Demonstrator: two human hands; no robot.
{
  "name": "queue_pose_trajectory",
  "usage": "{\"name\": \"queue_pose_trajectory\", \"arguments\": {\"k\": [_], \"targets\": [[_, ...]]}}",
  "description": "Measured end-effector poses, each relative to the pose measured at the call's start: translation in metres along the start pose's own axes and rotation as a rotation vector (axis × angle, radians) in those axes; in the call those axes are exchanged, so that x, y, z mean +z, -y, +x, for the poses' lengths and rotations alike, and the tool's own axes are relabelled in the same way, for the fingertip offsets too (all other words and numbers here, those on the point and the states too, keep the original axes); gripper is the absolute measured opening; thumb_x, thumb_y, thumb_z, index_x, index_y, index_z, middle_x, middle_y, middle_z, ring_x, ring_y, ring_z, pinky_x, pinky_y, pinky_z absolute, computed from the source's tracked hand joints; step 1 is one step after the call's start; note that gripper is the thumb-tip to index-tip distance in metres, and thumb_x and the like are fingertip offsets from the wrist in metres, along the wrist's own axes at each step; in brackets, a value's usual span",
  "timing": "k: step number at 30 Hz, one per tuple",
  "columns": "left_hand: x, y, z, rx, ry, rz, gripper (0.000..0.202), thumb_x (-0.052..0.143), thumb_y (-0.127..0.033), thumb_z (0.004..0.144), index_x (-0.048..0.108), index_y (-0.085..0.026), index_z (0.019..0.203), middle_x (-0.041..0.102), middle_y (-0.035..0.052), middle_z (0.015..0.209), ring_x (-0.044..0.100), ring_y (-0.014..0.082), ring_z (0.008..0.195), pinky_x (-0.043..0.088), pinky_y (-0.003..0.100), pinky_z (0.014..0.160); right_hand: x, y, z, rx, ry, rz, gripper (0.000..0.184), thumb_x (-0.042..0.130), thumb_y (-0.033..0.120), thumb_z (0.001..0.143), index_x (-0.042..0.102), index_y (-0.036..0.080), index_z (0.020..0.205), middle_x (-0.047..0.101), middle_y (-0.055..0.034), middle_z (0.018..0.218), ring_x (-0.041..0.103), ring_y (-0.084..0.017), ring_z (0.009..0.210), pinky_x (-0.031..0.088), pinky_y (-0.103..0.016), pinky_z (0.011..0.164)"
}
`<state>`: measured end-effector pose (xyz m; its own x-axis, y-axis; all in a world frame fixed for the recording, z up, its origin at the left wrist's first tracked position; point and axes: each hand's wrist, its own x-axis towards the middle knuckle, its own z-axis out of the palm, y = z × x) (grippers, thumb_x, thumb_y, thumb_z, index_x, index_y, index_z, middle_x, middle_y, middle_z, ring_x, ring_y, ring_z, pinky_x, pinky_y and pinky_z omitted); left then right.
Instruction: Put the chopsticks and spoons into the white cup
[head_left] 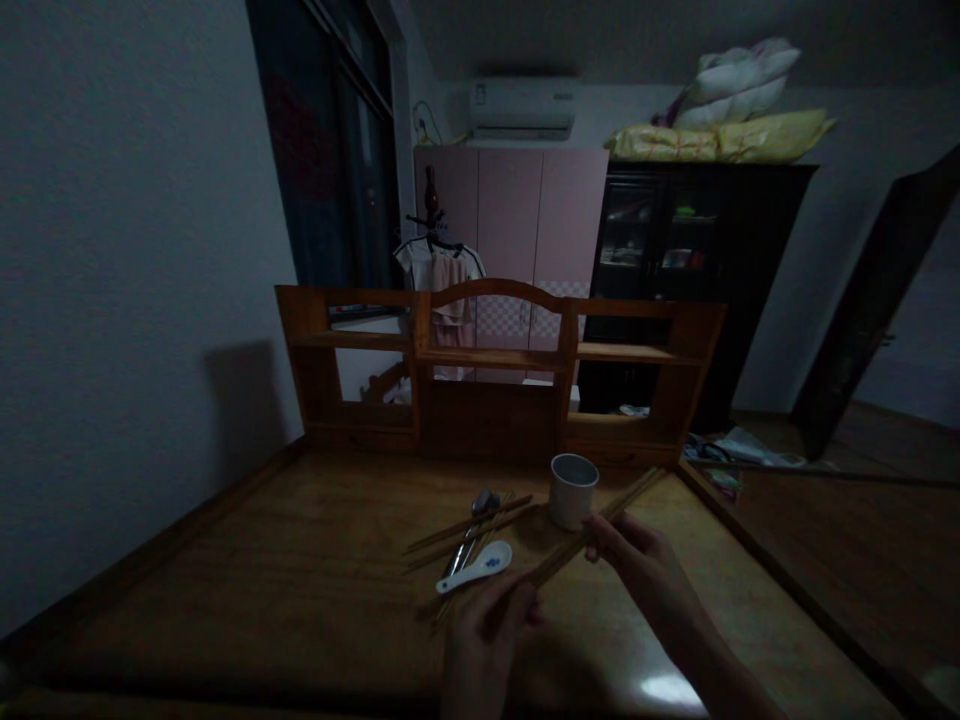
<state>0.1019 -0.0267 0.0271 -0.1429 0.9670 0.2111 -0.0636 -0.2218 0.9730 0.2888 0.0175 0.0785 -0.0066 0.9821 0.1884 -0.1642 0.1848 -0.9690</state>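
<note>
A pair of wooden chopsticks (pixel 561 562) slants up to the right between my hands, above the tabletop. My left hand (pixel 487 632) is closed on their lower left end. Farther along, my right hand (pixel 628 548) pinches them near the middle, with the far ends sticking out beyond it. Just behind my right hand stands a pale round cup (pixel 574 495), upright. Left of it, several loose chopsticks (pixel 457 531) lie crossed over one another, with metal spoons (pixel 484 503) among them. A white ceramic spoon with a blue pattern (pixel 480 566) rests close to my left hand.
The wooden table (pixel 247 590) carries a raised shelf unit (pixel 491 415) along its back edge. A white wall (pixel 135 300) borders it on the left. Beyond are a pink wardrobe (pixel 510 215), a dark cabinet (pixel 697 270) and clothes on a rack (pixel 442 275).
</note>
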Motion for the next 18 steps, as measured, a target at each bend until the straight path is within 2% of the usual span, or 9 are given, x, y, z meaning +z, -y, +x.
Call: {"name": "queue_pose_trajectory", "arguments": {"k": [3, 5, 8, 11, 13, 15, 18], "targets": [[-0.01, -0.039, 0.003, 0.018, -0.147, -0.075, 0.031, 0.067, -0.045, 0.076, 0.072, -0.017, 0.086, 0.069, 0.0012, 0.063, 0.066, 0.0151, 0.065, 0.053, 0.021, 0.067, 0.009, -0.013, -0.022, 0.141, -0.081, 0.306, 0.026, 0.079, 0.037, 0.07, 0.072, 0.015, 0.083, 0.069, -0.0041, 0.08, 0.066, -0.014, 0.073, 0.055, -0.022, 0.071], [-0.014, -0.062, 0.01, 0.027, -0.184, -0.084, 0.028, 0.069, -0.043, 0.075, 0.071, -0.017, 0.083, 0.067, -0.0005, 0.063, 0.064, 0.0128, 0.065, 0.051, 0.018, 0.064, 0.018, -0.021, -0.036, 0.265, -0.087, 0.476, 0.027, 0.082, 0.032, 0.068, 0.073, 0.017, 0.087, 0.07, -0.0041, 0.092, 0.068, -0.014, 0.082, 0.057, -0.021, 0.077], [-0.01, -0.083, 0.02, 0.046, -0.139, -0.07, 0.027, 0.069, -0.041, 0.076, 0.071, -0.017, 0.088, 0.069, 0.0012, 0.073, 0.064, 0.0129, 0.069, 0.05, 0.018, 0.06, 0.03, -0.027, -0.048, 0.445, -0.085, 0.778, 0.026, 0.082, 0.021, 0.068, 0.072, 0.015, 0.091, 0.071, -0.0055, 0.1, 0.068, -0.014, 0.092, 0.057, -0.018, 0.083], [0.003, -0.09, 0.026, 0.165, -0.074, -0.018, 0.025, 0.069, -0.038, 0.076, 0.073, -0.017, 0.089, 0.07, 0.0047, 0.089, 0.067, 0.0158, 0.081, 0.052, 0.02, 0.068, 0.041, -0.027, -0.048, 0.464, -0.07, 0.981, 0.025, 0.082, 0.015, 0.067, 0.072, 0.012, 0.09, 0.072, -0.0072, 0.099, 0.068, -0.012, 0.093, 0.056, -0.013, 0.084], [0.014, -0.092, 0.028, 0.234, -0.064, 0.003, 0.023, 0.068, -0.037, 0.077, 0.074, -0.018, 0.091, 0.07, 0.0057, 0.098, 0.067, 0.0171, 0.089, 0.053, 0.021, 0.075, 0.05, -0.026, -0.048, 0.434, -0.054, 1.016, 0.025, 0.082, 0.015, 0.067, 0.072, 0.013, 0.089, 0.072, -0.006, 0.097, 0.068, -0.011, 0.092, 0.056, -0.013, 0.083], [0.022, -0.093, 0.03, 0.216, -0.033, -0.011, 0.023, 0.067, -0.037, 0.079, 0.073, -0.019, 0.093, 0.072, 0.0057, 0.098, 0.068, 0.0179, 0.09, 0.053, 0.022, 0.077, 0.059, -0.027, -0.052, 0.397, -0.041, 0.905, 0.023, 0.081, 0.023, 0.069, 0.072, 0.016, 0.089, 0.072, -0.005, 0.098, 0.069, -0.012, 0.09, 0.058, -0.015, 0.078], [0.023, -0.097, 0.037, 0.141, 0.055, -0.024, 0.025, 0.067, -0.038, 0.079, 0.073, -0.019, 0.094, 0.075, 0.0055, 0.095, 0.07, 0.0193, 0.091, 0.054, 0.025, 0.081, 0.065, -0.028, -0.069, 0.387, -0.039, 0.662, 0.023, 0.077, 0.039, 0.073, 0.071, 0.017, 0.079, 0.072, -0.0052, 0.082, 0.069, -0.012, 0.066, 0.058, -0.016, 0.055]]}}
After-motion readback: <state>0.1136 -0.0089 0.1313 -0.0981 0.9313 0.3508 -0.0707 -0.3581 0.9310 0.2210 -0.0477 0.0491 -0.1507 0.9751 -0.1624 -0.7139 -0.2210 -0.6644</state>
